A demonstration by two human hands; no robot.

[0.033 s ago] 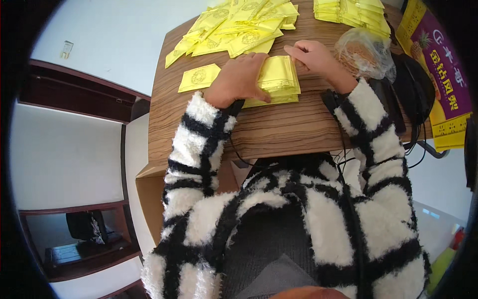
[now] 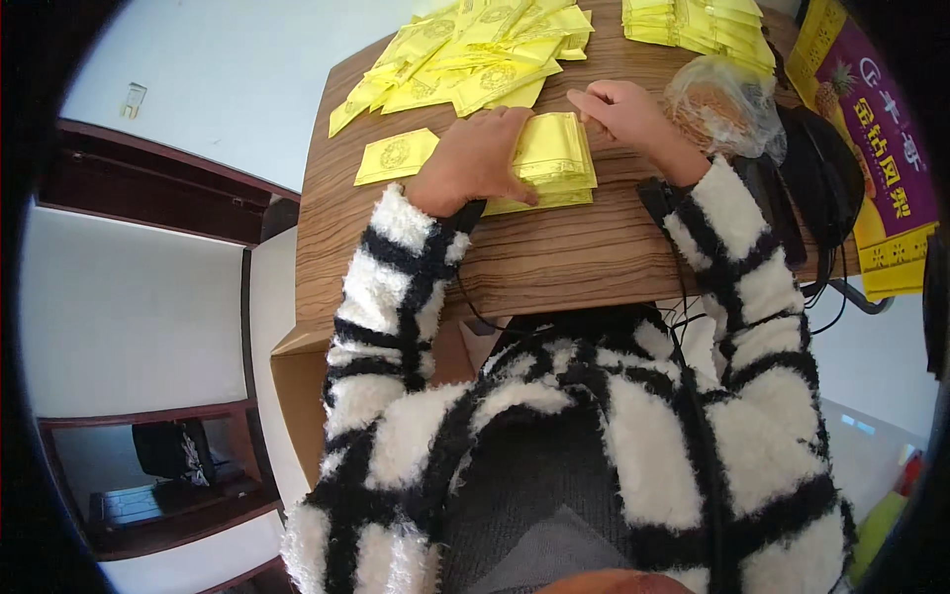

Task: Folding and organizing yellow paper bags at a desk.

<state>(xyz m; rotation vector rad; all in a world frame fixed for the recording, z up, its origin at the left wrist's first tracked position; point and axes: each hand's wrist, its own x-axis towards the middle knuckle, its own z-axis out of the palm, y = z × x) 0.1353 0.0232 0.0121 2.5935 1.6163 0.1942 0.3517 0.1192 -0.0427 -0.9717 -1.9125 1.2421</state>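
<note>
Packets of yellow paper lay in a neat stack [image 2: 556, 158] near the middle of the wooden table [image 2: 554, 257], a little toward its near edge. The left hand [image 2: 473, 156] rested palm down on the stack's left side, fingers flat across the top packet and pressing it rather than gripping. The right hand [image 2: 621, 111] sat just beyond the stack's far right corner, fingers loosely curled and touching the table at the stack's edge; whether it pinched a packet I could not tell. Both forearms wore fuzzy black-and-white striped sleeves [image 2: 401, 277].

Just left of the left hand, a single yellow packet [image 2: 396, 155] lay flat by itself. Farther off, a loose heap of yellow packets [image 2: 465, 54] spread across the far left of the table, and tidier piles [image 2: 698, 22] stood at the far right. A clear plastic bag [image 2: 722, 104] holding something brown sat just right of the right hand, beside black cables [image 2: 807, 188].
</note>
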